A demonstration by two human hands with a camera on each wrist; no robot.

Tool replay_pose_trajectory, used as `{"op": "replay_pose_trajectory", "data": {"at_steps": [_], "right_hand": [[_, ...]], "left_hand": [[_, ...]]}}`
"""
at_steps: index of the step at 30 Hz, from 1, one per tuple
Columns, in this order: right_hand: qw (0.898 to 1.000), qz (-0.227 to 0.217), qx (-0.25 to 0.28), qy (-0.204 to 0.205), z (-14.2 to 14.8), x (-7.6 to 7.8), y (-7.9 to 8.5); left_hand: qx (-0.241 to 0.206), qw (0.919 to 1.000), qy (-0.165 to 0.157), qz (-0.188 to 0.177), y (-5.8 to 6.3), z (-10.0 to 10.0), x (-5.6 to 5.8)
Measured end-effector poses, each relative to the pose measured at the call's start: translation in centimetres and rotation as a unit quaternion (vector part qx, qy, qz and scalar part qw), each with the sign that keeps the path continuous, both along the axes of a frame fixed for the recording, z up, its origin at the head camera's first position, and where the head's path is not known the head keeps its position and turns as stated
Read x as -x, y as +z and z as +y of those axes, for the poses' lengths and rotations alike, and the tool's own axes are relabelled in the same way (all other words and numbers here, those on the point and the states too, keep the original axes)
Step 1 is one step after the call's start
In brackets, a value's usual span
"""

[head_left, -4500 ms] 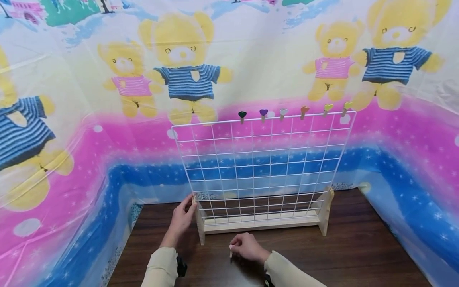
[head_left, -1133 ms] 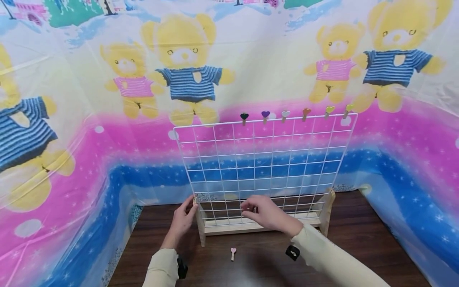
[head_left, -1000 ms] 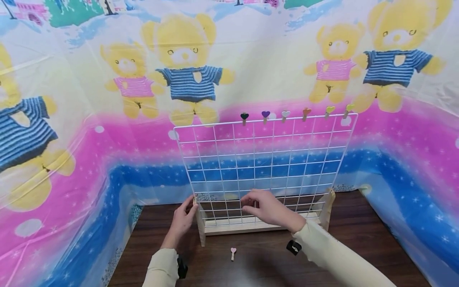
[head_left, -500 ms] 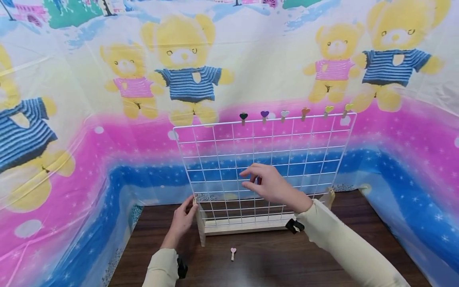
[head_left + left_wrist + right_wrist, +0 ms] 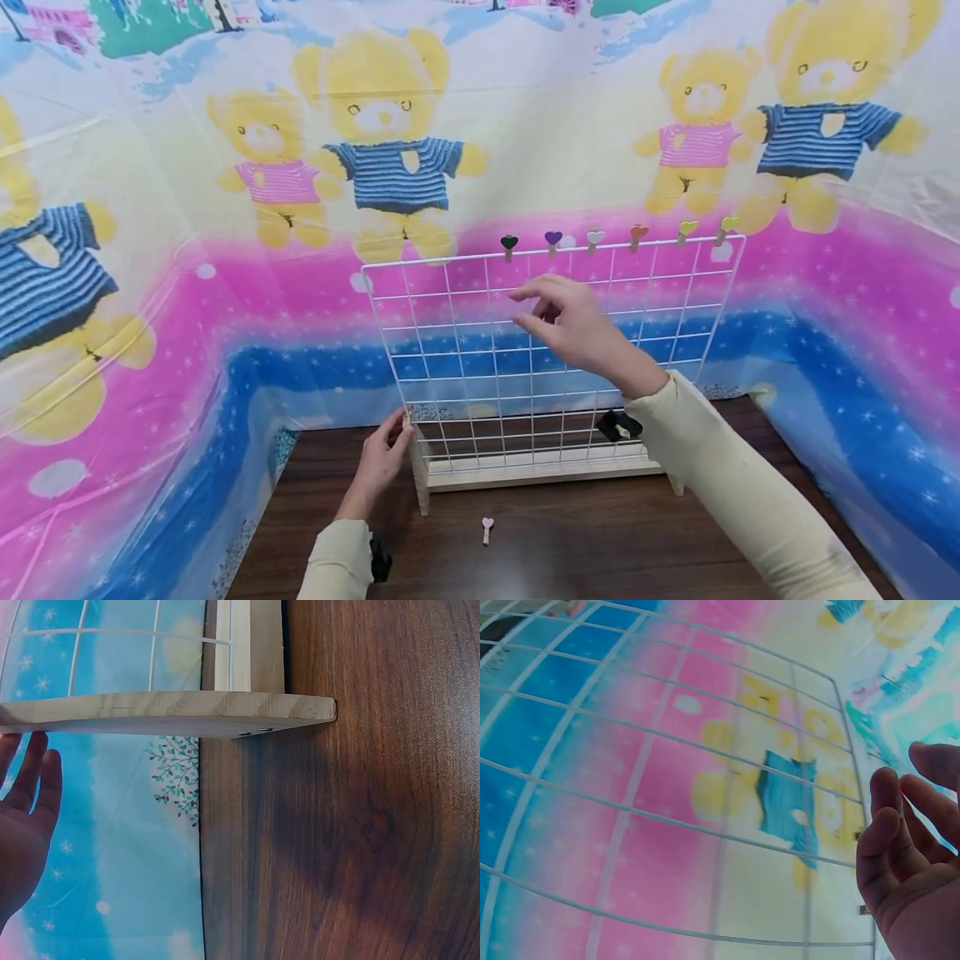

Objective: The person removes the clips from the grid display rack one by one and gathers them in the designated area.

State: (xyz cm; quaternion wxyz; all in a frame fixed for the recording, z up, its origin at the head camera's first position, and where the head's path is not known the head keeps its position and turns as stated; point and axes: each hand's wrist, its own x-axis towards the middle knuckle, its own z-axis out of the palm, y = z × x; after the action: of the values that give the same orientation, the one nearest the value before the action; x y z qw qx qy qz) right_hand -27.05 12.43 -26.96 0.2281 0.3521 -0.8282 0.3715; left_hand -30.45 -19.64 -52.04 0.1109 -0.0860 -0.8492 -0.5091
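Note:
My left hand holds the left wooden leg of a white wire grid stand, thumb and fingers at the leg's upper end. In the left wrist view several fingertips rest against the outer face of that wooden leg. My right hand is raised in front of the wire grid, below its top bar. Its thumb and fingers are bent and apart, with nothing between them; the right wrist view shows the hand empty too. A small clothespin with a pink heart lies on the table.
Several heart clothespins sit along the grid's top bar, from a dark green one through a purple one to a yellow one. A bear-printed cloth hangs behind the dark wooden table.
The right hand has let go of the pink heart clothespin, which lies on the table, and has risen in front of the grid towards the top bar. The left hand stays at the stand's leg.

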Motion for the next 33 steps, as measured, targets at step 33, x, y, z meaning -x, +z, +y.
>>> {"op": "replay_pose_trajectory", "data": {"at_steps": [33], "right_hand": [[0.991, -0.1, 0.025, -0.08, -1.5, 2.5, 5.5]], "left_hand": [[-0.002, 1.0, -0.006, 0.007, 0.0, -0.2, 0.1]]}}
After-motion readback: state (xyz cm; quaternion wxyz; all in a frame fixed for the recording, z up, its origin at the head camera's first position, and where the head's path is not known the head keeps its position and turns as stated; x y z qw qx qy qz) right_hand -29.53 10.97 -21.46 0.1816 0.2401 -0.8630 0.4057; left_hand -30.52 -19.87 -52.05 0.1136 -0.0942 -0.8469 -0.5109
